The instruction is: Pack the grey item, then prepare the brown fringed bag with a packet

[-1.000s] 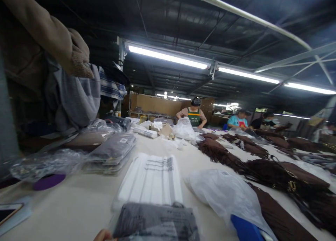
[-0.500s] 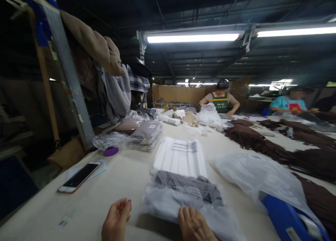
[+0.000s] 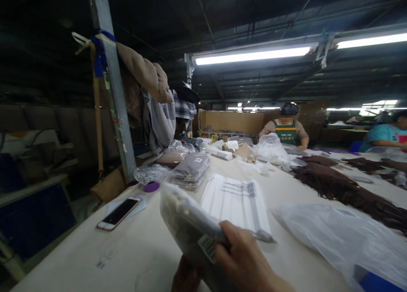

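Pale tabletop [image 3: 133,247] below, bagged bundle [image 3: 189,224] now aslant

Glossy clear plastic around the grey package [image 3: 193,228], smooth glassy phone screen [image 3: 122,211], matt cloth scarves [image 3: 333,179]

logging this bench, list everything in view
Table: 1, cream, foreground
Wrapped package: 1, grey, right hand
Striped item: 1, white, centre
Packets: several, grey, stacked left
Phone: 1, white, left
Disc: 1, purple, beyond phone
Translucent bag: 1, whitish, right
Fringed cloths: several, brown, right
Hanging clothes: several, mixed, left
Tube lights: 2+, white, overhead
People: 2+, mixed clothing, behind
Far clutter: uncounted, mixed, behind
Left hand: 1, bare, by package
Right hand: 1, bare, gripping package
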Demonstrator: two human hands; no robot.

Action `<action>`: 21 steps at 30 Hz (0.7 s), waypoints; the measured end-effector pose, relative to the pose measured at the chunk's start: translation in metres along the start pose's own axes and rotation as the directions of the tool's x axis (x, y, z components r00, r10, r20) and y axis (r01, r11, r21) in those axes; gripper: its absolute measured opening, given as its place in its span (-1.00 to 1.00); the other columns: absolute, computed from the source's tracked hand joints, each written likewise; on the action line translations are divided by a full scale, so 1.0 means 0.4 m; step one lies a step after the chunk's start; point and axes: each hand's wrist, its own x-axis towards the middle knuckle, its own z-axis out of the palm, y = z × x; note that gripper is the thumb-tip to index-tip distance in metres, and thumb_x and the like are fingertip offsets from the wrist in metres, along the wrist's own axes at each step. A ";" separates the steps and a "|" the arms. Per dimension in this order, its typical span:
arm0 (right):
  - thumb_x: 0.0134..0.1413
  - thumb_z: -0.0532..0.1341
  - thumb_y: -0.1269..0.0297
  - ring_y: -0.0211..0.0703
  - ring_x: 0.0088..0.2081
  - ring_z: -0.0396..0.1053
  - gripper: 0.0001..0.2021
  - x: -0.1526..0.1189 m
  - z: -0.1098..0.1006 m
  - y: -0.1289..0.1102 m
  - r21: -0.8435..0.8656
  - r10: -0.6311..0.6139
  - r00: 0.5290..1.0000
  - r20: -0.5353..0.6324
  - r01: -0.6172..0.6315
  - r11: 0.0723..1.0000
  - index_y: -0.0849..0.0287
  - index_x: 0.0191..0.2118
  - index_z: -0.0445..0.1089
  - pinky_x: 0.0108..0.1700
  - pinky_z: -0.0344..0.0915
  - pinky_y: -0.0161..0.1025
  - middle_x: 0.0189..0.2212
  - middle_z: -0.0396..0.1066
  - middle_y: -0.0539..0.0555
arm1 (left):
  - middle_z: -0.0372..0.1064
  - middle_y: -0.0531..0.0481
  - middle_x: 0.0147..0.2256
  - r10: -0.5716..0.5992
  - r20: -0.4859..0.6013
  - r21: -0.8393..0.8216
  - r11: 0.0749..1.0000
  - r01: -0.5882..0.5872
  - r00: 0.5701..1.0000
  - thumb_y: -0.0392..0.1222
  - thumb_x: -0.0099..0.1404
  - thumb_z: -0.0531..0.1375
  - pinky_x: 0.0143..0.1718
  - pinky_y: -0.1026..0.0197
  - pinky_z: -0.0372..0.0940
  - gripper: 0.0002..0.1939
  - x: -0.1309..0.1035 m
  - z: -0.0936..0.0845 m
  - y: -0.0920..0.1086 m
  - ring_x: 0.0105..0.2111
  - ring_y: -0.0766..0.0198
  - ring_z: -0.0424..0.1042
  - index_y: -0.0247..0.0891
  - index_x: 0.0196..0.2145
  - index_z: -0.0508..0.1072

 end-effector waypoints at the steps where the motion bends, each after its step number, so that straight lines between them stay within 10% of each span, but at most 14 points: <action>1: -0.10 0.06 0.39 -0.30 -0.56 0.18 -0.89 0.017 -0.013 -0.004 0.134 0.122 0.992 0.041 -0.126 0.983 0.12 -0.56 0.11 -0.53 -0.02 -0.33 -0.65 0.21 -0.09 | 0.48 -0.19 -0.19 -0.033 0.010 -0.039 0.999 0.033 0.999 -0.03 -0.22 0.42 0.07 -0.12 0.20 -0.38 0.000 -0.006 0.016 0.05 -0.21 0.27 -0.26 -0.16 0.46; 5: -0.17 0.22 0.26 -0.23 -0.43 0.29 -0.84 0.043 -0.005 0.038 0.669 0.231 0.912 0.339 -0.406 0.622 0.16 -0.40 0.29 -0.39 0.17 -0.32 -0.52 0.33 -0.08 | 0.51 -0.24 -0.28 -0.168 0.060 -0.176 0.969 0.176 0.984 -0.09 -0.22 0.42 0.00 -0.23 0.22 -0.27 -0.013 -0.008 0.060 -0.09 -0.25 0.39 -0.38 -0.05 0.41; 9: -0.43 0.38 0.39 -0.06 -0.24 0.41 -0.39 -0.003 0.055 0.113 0.805 0.108 0.835 0.540 -0.550 0.224 0.13 -0.08 0.30 -0.19 0.30 -0.18 -0.30 0.47 -0.02 | 0.50 -0.23 -0.24 -0.195 0.061 -0.199 0.959 0.203 0.979 -0.18 -0.21 0.42 -0.02 -0.22 0.24 -0.22 -0.024 -0.004 0.064 -0.12 -0.22 0.42 -0.35 0.02 0.36; 15: -0.43 0.33 0.44 -0.03 -0.30 0.45 -0.39 -0.047 0.118 0.167 0.826 0.241 0.819 0.521 -0.555 0.098 0.16 -0.07 0.31 -0.25 0.34 -0.15 -0.31 0.50 0.03 | 0.50 -0.22 -0.24 -0.164 0.040 -0.051 0.985 0.166 0.986 -0.13 -0.26 0.44 0.05 -0.12 0.18 -0.28 0.009 -0.038 0.051 -0.09 -0.16 0.40 -0.35 -0.08 0.42; 21: -0.40 0.38 0.36 -0.04 -0.38 0.48 -0.44 0.027 0.118 0.201 0.880 0.237 0.859 0.454 -0.473 0.030 0.12 -0.10 0.33 -0.33 0.33 -0.21 -0.38 0.53 0.01 | 0.49 -0.16 -0.42 -0.047 -0.052 0.140 0.989 0.054 0.998 0.30 -0.03 0.20 -0.16 -0.04 0.32 -0.42 0.168 -0.040 0.118 -0.27 -0.06 0.47 -0.32 -0.31 0.47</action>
